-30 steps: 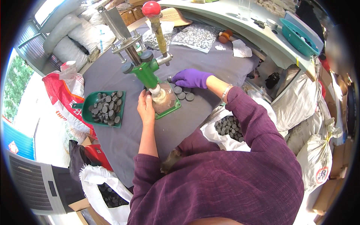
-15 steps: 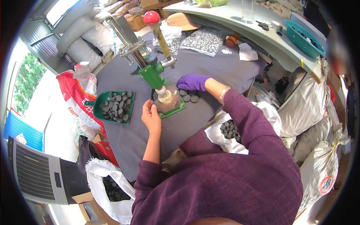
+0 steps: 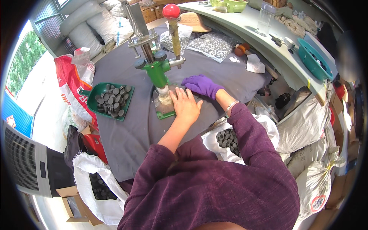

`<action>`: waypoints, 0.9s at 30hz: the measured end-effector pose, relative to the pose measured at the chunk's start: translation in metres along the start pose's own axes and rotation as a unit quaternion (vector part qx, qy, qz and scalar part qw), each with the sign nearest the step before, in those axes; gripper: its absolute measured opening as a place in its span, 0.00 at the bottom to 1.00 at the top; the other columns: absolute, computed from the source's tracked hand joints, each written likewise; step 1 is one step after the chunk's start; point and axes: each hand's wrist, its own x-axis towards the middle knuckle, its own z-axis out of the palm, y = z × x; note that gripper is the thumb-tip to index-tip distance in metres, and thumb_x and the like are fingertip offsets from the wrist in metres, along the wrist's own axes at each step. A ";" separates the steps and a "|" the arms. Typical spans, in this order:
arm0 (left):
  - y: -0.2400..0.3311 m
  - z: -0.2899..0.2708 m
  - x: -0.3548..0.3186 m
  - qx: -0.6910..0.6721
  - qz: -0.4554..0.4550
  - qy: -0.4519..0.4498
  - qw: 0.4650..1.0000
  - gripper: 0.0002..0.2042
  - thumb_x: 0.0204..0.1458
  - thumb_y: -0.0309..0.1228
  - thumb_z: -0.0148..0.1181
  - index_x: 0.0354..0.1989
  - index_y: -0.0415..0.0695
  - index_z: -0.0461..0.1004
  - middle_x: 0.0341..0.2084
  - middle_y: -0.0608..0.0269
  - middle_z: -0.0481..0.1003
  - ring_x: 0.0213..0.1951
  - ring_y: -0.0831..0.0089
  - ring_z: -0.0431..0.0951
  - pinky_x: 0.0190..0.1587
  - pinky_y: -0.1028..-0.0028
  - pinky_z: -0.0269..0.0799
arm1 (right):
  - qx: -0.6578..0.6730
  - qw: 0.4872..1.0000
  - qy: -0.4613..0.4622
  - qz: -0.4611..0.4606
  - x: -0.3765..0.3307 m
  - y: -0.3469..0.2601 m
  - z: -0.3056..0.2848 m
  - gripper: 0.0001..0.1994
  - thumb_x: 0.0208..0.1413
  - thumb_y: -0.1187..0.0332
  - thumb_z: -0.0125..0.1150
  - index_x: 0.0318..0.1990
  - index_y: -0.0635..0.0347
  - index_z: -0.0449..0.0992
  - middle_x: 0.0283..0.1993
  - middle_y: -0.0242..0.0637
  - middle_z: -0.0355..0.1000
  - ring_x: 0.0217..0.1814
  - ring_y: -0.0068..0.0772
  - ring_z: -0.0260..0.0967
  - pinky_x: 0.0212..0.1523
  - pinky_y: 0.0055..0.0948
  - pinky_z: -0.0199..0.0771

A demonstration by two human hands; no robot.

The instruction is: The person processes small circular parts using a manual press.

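Note:
A green hand press [image 3: 156, 73] with a red ball on its lever [image 3: 171, 11] stands on the dark grey cloth, its pale punch [image 3: 165, 94] down over the base plate. My bare left hand [image 3: 186, 105] lies palm down at the right edge of the base, its fingers stretched out beside the punch. Just beyond it rests my right hand [image 3: 202, 86] in a purple glove, its fingers extended toward the press. The two hands cover the spot where dark round caps lay, so anything under them is hidden. To the left, a green scoop [image 3: 91, 102] holds many dark round caps [image 3: 113, 100].
White sacks of dark caps stand open by my right knee [image 3: 209, 140] and at lower left [image 3: 82, 165]. Behind the press lie a clear bag of small metal parts [image 3: 212, 45] and a straw hat [image 3: 193, 21]. A bench [image 3: 245, 23] with a teal basket [image 3: 312, 63] runs along the right.
My left hand has moved from the left of the press base to its right side, next to my gloved hand. The loose caps there are now covered. The view has shifted slightly.

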 end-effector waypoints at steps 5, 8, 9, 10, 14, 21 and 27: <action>-0.004 0.001 -0.004 -0.014 0.033 -0.002 0.999 0.36 0.55 0.54 0.50 0.63 0.35 0.61 0.62 0.40 0.61 0.68 0.49 0.52 0.68 0.43 0.31 | -0.012 1.000 0.000 -0.017 -0.006 0.005 -0.003 0.20 0.62 0.55 0.50 0.53 0.61 0.73 0.52 0.47 0.73 0.56 0.49 0.68 0.59 0.38 0.66; 0.007 0.002 -0.012 -0.090 0.100 0.020 0.991 0.34 0.52 0.49 0.57 0.62 0.38 0.62 0.62 0.42 0.60 0.66 0.48 0.54 0.67 0.44 0.37 | -0.022 0.999 0.004 -0.022 -0.009 0.010 -0.005 0.20 0.62 0.56 0.50 0.53 0.62 0.73 0.53 0.47 0.72 0.57 0.48 0.68 0.60 0.38 0.65; 0.008 0.004 -0.014 -0.093 0.101 0.016 0.990 0.34 0.52 0.49 0.57 0.62 0.38 0.62 0.62 0.42 0.60 0.66 0.48 0.54 0.67 0.44 0.37 | -0.026 0.999 0.005 -0.022 -0.010 0.011 -0.006 0.20 0.63 0.56 0.50 0.53 0.62 0.73 0.53 0.47 0.72 0.58 0.48 0.68 0.60 0.38 0.65; 0.009 0.007 -0.015 -0.109 0.098 0.037 0.988 0.34 0.51 0.49 0.58 0.62 0.38 0.61 0.62 0.42 0.59 0.66 0.46 0.53 0.67 0.44 0.38 | -0.030 0.999 0.007 -0.022 -0.011 0.012 -0.005 0.20 0.63 0.56 0.50 0.53 0.62 0.73 0.53 0.47 0.72 0.58 0.48 0.67 0.60 0.38 0.65; 0.009 0.007 -0.005 -0.105 0.056 0.052 0.992 0.39 0.50 0.52 0.58 0.66 0.42 0.57 0.65 0.36 0.53 0.67 0.38 0.49 0.67 0.46 0.39 | -0.194 0.976 0.079 -0.053 -0.029 0.035 -0.006 0.16 0.62 0.64 0.46 0.55 0.54 0.71 0.59 0.42 0.68 0.60 0.46 0.65 0.59 0.41 0.64; 0.013 0.003 0.014 -0.061 0.026 -0.030 0.997 0.41 0.50 0.55 0.57 0.66 0.39 0.55 0.63 0.33 0.55 0.66 0.35 0.49 0.68 0.46 0.38 | -0.241 0.964 0.079 -0.074 -0.009 0.033 0.019 0.16 0.59 0.62 0.48 0.51 0.55 0.72 0.58 0.39 0.69 0.60 0.43 0.65 0.56 0.41 0.64; 0.021 0.013 0.002 -0.162 0.048 0.012 0.986 0.39 0.48 0.48 0.63 0.62 0.34 0.57 0.61 0.37 0.57 0.65 0.36 0.51 0.67 0.47 0.42 | -0.191 0.976 0.057 -0.087 -0.011 0.028 0.015 0.16 0.60 0.62 0.47 0.51 0.56 0.72 0.57 0.40 0.69 0.60 0.44 0.65 0.56 0.41 0.64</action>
